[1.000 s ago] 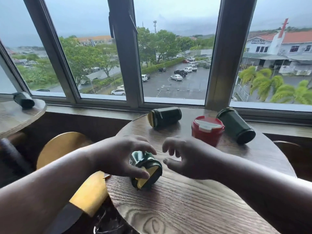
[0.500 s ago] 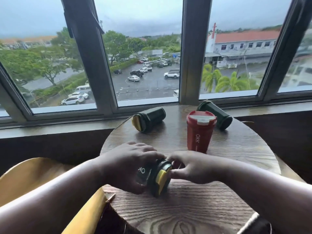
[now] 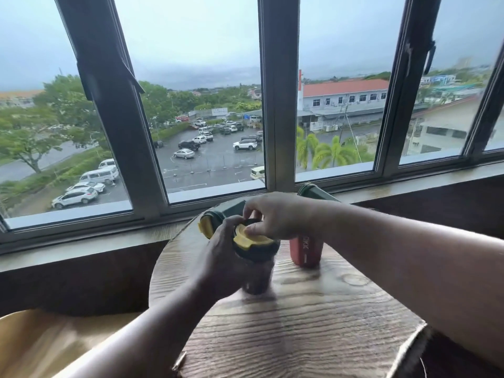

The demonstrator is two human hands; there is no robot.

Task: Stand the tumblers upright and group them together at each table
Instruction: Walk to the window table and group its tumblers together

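Tumblers sit on round wood table (image 3: 313,331) w/ window (image 3: 191,118) behind. Dark green tumbler (image 3: 257,266) stands upright near table centre, left hand (image 3: 226,257) wrapped round its side, right hand (image 3: 275,214) pinching its yellow lid (image 3: 252,237). Red tumbler (image 3: 304,252) upright just right of it. Two more green ones lie behind: one (image 3: 218,216) back-left, one (image 3: 313,190) back-right by the sill.

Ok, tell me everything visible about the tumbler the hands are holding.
The held tumbler is dark green with a yellow flip lid, its body motion-blurred. It stands upright, base on or just above the round wooden table, left of the red tumbler. The left hand grips its side; the right hand pinches the lid from above.
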